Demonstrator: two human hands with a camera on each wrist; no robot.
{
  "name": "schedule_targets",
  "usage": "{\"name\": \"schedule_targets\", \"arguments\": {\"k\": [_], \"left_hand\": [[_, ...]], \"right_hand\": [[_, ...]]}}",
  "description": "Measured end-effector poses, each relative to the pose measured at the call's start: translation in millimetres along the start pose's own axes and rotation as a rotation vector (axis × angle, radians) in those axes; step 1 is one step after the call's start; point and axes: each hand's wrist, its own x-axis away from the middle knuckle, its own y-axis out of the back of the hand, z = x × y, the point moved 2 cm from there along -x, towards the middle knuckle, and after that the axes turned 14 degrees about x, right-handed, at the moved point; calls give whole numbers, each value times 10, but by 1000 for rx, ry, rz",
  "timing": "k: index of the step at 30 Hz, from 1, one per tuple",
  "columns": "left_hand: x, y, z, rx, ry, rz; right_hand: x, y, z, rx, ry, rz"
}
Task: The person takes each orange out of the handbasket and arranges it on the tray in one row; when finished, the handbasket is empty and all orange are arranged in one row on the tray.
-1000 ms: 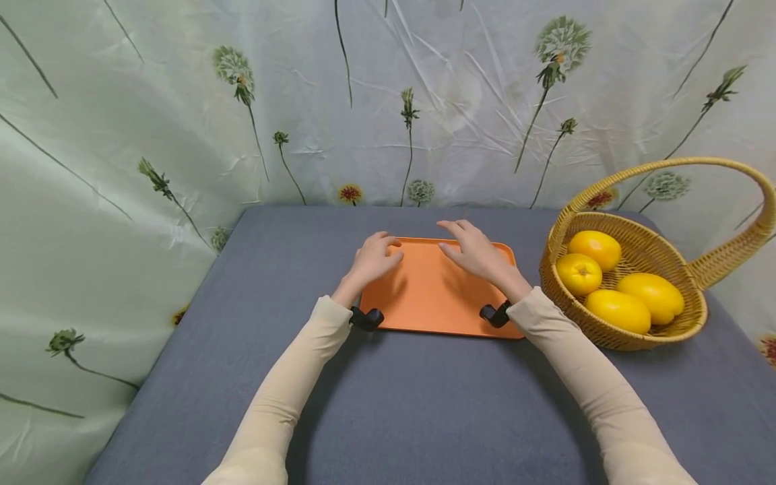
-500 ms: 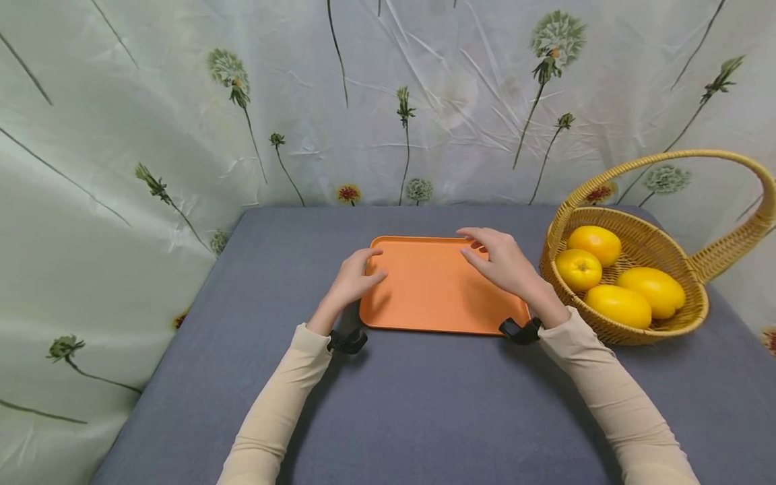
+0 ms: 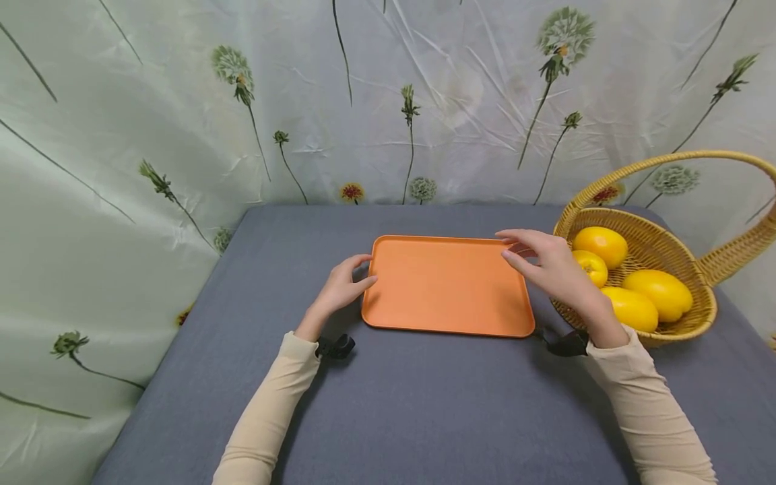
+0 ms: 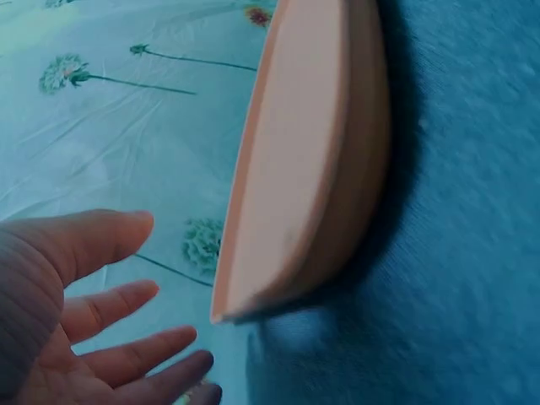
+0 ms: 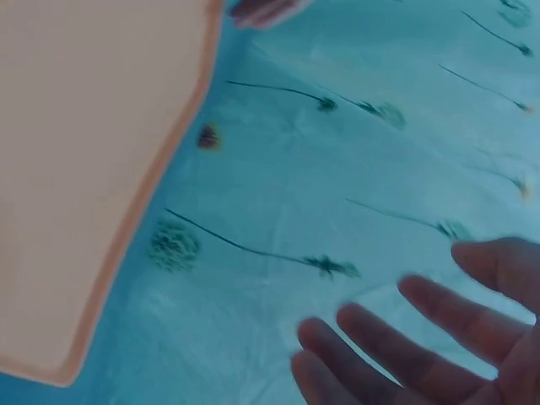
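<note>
We hold our left arm [image 3: 263, 404] and right arm [image 3: 651, 401] forward in long cream fabric sleeves [image 3: 296, 353]. Our bare left hand [image 3: 339, 288] and bare right hand [image 3: 556, 275] stand well apart, turned inward, fingers [image 4: 142, 356] relaxed and slightly bent, thumbs [image 4: 97, 239] spread.

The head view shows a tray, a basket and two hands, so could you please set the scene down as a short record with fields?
tray: orange, rounded corners, flat on the blue-grey table
left grip: bare hand, fingers relaxed, just off the tray's left end, holding nothing
right grip: bare hand, fingers loosely curved, apart from the tray near its right end, holding nothing
basket: wicker, arched handle, right of the tray
contents: four yellow fruits
backdrop: pale, flower-printed cloth
</note>
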Motion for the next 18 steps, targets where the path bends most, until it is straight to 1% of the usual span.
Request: {"name": "schedule_targets", "arguments": {"k": [2,5,8,12,16,18], "left_hand": [[14,-3,22,13,-5,6],[47,-1,57,13,-7,18],[75,6,102,0,-5,30],[86,23,171,5,-2,56],[97,38,236,-7,5,125],[108,40,263,-10,15,160]], "right_hand": [[41,89,-39,-44,-27,32],[105,214,-118,-141,-60,76],[188,319,-221,-233,-63,96],[295,426,-395,-313,-62,66],[387,475,-569,-349,-103,36],[427,481,-647,-345,-137,35]]}}
